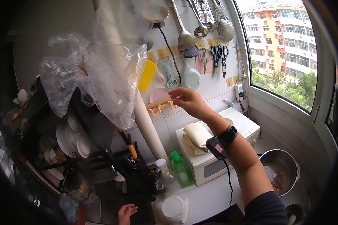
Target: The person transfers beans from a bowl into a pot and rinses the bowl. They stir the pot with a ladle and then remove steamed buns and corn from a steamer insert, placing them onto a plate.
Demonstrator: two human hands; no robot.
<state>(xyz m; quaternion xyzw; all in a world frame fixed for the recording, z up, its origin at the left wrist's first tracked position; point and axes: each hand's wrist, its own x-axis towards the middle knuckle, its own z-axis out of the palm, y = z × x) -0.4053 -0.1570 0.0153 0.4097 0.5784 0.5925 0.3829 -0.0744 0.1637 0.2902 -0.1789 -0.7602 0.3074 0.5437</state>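
My right hand [187,101] is raised in front of the tiled wall, fingers loosely bent, near a wooden rolling pin [159,104] resting on pink hooks. Whether its fingertips touch the pin I cannot tell. My left hand [127,212] is low in the picture, empty, fingers apart, over a dark surface by the black rack. Clear plastic bags [109,81] hang at upper left beside a pale pipe [150,129]. A yellow cutting board [148,75], a teal peeler [169,73] and several scissors [206,57] hang on the wall.
A white microwave-like appliance [214,171] carries a folded cream cloth [197,135]. Before it stand a green bottle [181,171] and a white-lidded container [173,208]. A black dish rack [93,154] holds white plates [64,137]. A metal pot [294,174] sits at right below the window.
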